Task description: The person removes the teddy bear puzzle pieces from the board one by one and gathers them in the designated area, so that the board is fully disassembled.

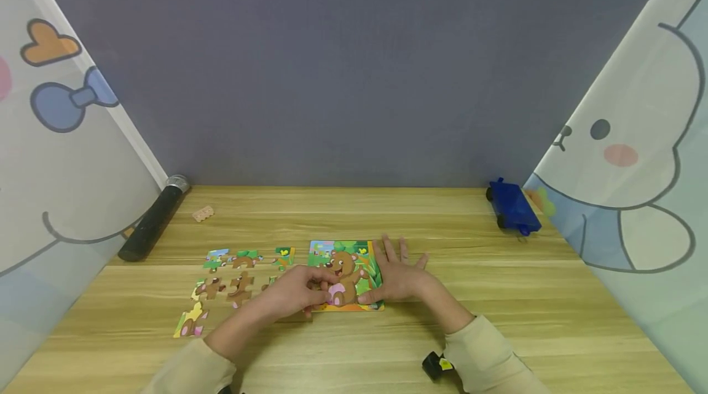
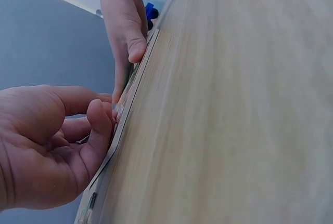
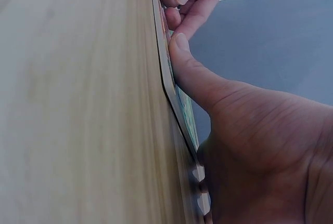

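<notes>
A jigsaw board (image 1: 354, 305) printed with a brown bear lies flat on the table. My left hand (image 1: 295, 289) is over its lower left part, index finger and thumb bent toward the picture and the other fingers curled under. In the left wrist view the left hand's fingertips (image 2: 108, 99) are right at the board's surface; I cannot tell whether a piece is between them. My right hand (image 1: 401, 277) lies across the board's right edge, fingers spread. Its thumb (image 3: 187, 65) presses on the board, the tip close to the left index finger.
Several loose jigsaw pieces (image 1: 240, 286) lie left of the board, some partly behind my left hand. A black microphone (image 1: 155, 222) leans at the far left near a small beige block (image 1: 203, 214). At the back right sits a blue toy cart (image 1: 513, 204). Printed side panels and a grey wall (image 1: 354, 74) enclose the table.
</notes>
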`<action>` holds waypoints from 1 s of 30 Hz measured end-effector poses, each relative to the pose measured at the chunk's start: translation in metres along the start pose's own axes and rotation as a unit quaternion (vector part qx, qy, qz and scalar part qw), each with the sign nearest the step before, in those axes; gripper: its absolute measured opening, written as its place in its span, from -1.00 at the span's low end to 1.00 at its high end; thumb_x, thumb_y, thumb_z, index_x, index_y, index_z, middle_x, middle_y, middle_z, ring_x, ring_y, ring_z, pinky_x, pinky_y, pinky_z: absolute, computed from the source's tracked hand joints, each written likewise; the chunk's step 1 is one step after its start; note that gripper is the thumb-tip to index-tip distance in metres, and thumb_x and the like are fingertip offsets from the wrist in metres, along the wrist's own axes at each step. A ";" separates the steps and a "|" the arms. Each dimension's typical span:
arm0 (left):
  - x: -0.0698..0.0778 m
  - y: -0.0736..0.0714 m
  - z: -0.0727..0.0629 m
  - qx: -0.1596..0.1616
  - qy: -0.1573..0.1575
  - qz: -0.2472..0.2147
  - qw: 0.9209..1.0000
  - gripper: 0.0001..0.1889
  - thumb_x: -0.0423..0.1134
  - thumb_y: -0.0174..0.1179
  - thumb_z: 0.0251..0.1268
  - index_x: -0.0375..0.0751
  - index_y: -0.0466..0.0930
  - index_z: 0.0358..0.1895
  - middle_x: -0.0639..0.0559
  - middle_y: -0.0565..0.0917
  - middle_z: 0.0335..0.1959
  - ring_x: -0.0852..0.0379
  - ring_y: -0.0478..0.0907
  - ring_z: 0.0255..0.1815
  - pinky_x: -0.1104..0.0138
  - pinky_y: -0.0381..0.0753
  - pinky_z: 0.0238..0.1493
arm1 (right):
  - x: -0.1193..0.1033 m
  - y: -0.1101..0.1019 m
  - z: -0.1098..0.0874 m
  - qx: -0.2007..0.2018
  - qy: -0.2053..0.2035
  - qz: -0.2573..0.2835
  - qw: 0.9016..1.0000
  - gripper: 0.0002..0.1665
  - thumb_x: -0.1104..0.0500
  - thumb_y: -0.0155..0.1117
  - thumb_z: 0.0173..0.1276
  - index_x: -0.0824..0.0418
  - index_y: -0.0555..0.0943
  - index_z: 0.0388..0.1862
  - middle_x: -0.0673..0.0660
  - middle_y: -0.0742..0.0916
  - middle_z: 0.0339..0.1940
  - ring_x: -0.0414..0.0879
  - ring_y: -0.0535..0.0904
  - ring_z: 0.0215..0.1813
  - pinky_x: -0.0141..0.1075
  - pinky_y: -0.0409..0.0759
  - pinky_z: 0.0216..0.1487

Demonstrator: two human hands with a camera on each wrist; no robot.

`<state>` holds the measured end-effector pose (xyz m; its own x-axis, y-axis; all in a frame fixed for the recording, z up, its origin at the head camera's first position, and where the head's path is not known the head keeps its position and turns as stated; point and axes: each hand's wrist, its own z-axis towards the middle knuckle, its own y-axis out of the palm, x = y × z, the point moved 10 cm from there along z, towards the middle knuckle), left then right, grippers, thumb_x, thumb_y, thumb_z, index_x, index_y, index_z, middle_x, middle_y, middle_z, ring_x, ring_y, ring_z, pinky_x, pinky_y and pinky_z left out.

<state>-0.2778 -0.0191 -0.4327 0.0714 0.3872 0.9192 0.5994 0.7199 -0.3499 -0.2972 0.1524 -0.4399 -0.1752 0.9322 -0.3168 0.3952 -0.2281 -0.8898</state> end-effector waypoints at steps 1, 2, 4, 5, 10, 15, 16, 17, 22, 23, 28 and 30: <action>0.001 0.000 0.000 0.000 0.002 0.002 1.000 -0.65 -0.36 0.27 0.35 -0.32 0.62 0.18 -0.05 0.54 -0.30 0.17 0.42 -0.63 0.36 0.54 -0.60 | 0.001 0.000 0.000 0.000 0.000 -0.001 1.000 0.51 -0.52 0.38 0.09 0.19 -0.17 0.69 0.27 -0.18 0.67 0.41 -0.41 0.58 0.68 -0.34 0.17; 0.001 0.000 0.000 -0.001 0.004 0.005 1.000 -0.66 -0.36 0.27 0.36 -0.32 0.63 0.16 -0.05 0.54 -0.31 0.17 0.42 -0.64 0.37 0.53 -0.61 | 0.001 0.000 0.000 0.000 0.001 -0.003 1.000 0.51 -0.53 0.38 0.09 0.19 -0.17 0.69 0.27 -0.18 0.67 0.41 -0.41 0.59 0.68 -0.33 0.17; 0.001 0.001 0.000 -0.002 0.006 0.005 1.000 -0.69 -0.36 0.27 0.36 -0.31 0.64 0.14 -0.05 0.53 -0.32 0.17 0.42 -0.63 0.37 0.53 -0.61 | 0.002 0.001 0.001 0.001 0.001 -0.003 1.000 0.51 -0.53 0.38 0.09 0.19 -0.17 0.69 0.27 -0.18 0.67 0.41 -0.41 0.59 0.68 -0.33 0.17; 0.001 0.001 0.001 -0.003 0.006 0.003 1.000 -0.69 -0.37 0.26 0.36 -0.31 0.64 0.13 -0.05 0.53 -0.32 0.16 0.42 -0.62 0.37 0.54 -0.61 | 0.002 0.001 0.001 0.001 0.001 -0.003 1.000 0.51 -0.53 0.38 0.09 0.19 -0.17 0.69 0.27 -0.18 0.67 0.41 -0.41 0.59 0.68 -0.33 0.17; -0.002 0.000 0.001 -0.004 0.005 -0.011 1.000 -0.73 -0.42 0.23 0.36 -0.31 0.65 0.09 -0.04 0.53 -0.34 0.16 0.42 -0.57 0.38 0.54 -0.61 | 0.002 0.001 0.002 0.000 0.001 -0.002 1.000 0.51 -0.53 0.38 0.08 0.19 -0.17 0.69 0.26 -0.18 0.67 0.41 -0.41 0.58 0.68 -0.34 0.17; -0.004 -0.001 0.002 0.000 -0.004 -0.038 0.999 -0.73 -0.42 0.22 0.36 -0.31 0.64 0.09 -0.05 0.53 -0.33 0.15 0.44 -0.53 0.39 0.52 -0.60 | 0.002 0.001 0.002 0.003 0.001 -0.004 1.000 0.52 -0.54 0.38 0.07 0.19 -0.17 0.69 0.26 -0.18 0.67 0.41 -0.41 0.58 0.68 -0.34 0.17; -0.004 -0.001 0.002 0.001 -0.006 -0.043 0.999 -0.73 -0.42 0.21 0.37 -0.32 0.64 0.10 -0.05 0.53 -0.32 0.14 0.45 -0.52 0.39 0.52 -0.60 | 0.002 0.001 0.002 0.003 0.000 -0.004 1.000 0.52 -0.54 0.38 0.07 0.19 -0.17 0.69 0.26 -0.18 0.67 0.41 -0.41 0.58 0.68 -0.34 0.16; -0.004 -0.001 0.002 0.001 -0.007 -0.047 0.999 -0.73 -0.42 0.21 0.38 -0.32 0.63 0.10 -0.06 0.53 -0.31 0.14 0.46 -0.51 0.40 0.51 -0.59 | 0.002 0.001 0.002 0.003 -0.001 -0.004 1.000 0.52 -0.54 0.38 0.07 0.19 -0.17 0.68 0.26 -0.19 0.67 0.41 -0.41 0.58 0.68 -0.34 0.16; -0.006 -0.001 0.002 0.003 -0.010 -0.058 0.998 -0.74 -0.42 0.21 0.39 -0.31 0.63 0.10 -0.08 0.53 -0.28 0.12 0.48 -0.48 0.39 0.51 -0.59 | 0.001 0.002 0.002 -0.013 -0.010 -0.005 1.000 0.52 -0.55 0.35 0.10 0.20 -0.21 0.68 0.27 -0.23 0.66 0.42 -0.43 0.58 0.69 -0.35 0.16; -0.006 -0.001 0.002 0.004 -0.010 -0.057 0.998 -0.74 -0.42 0.22 0.39 -0.31 0.64 0.10 -0.09 0.54 -0.27 0.12 0.48 -0.48 0.40 0.51 -0.59 | 0.002 0.002 0.002 -0.018 -0.013 -0.006 1.000 0.52 -0.55 0.34 0.11 0.21 -0.22 0.68 0.27 -0.24 0.66 0.42 -0.43 0.58 0.69 -0.35 0.15; -0.007 -0.002 0.002 0.008 -0.012 -0.047 0.999 -0.74 -0.42 0.23 0.37 -0.29 0.64 0.09 -0.08 0.54 -0.26 0.14 0.47 -0.50 0.39 0.52 -0.60 | 0.003 0.001 0.002 -0.036 -0.026 -0.013 0.999 0.60 -0.52 0.43 0.02 0.23 -0.24 0.68 0.29 -0.27 0.65 0.44 -0.44 0.57 0.70 -0.30 0.14; -0.007 -0.002 0.002 0.009 -0.012 -0.043 0.999 -0.74 -0.42 0.24 0.36 -0.29 0.65 0.08 -0.08 0.54 -0.26 0.14 0.46 -0.52 0.38 0.53 -0.60 | 0.003 0.000 0.001 -0.038 -0.029 -0.012 0.999 0.65 -0.50 0.50 -0.04 0.24 -0.25 0.67 0.30 -0.28 0.65 0.44 -0.44 0.57 0.70 -0.29 0.14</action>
<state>-0.2814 -0.0218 -0.4390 0.0010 0.3366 0.9417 0.5874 0.7619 -0.2729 -0.2985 0.1549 -0.4411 -0.2363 0.9186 -0.3167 0.4580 -0.1821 -0.8701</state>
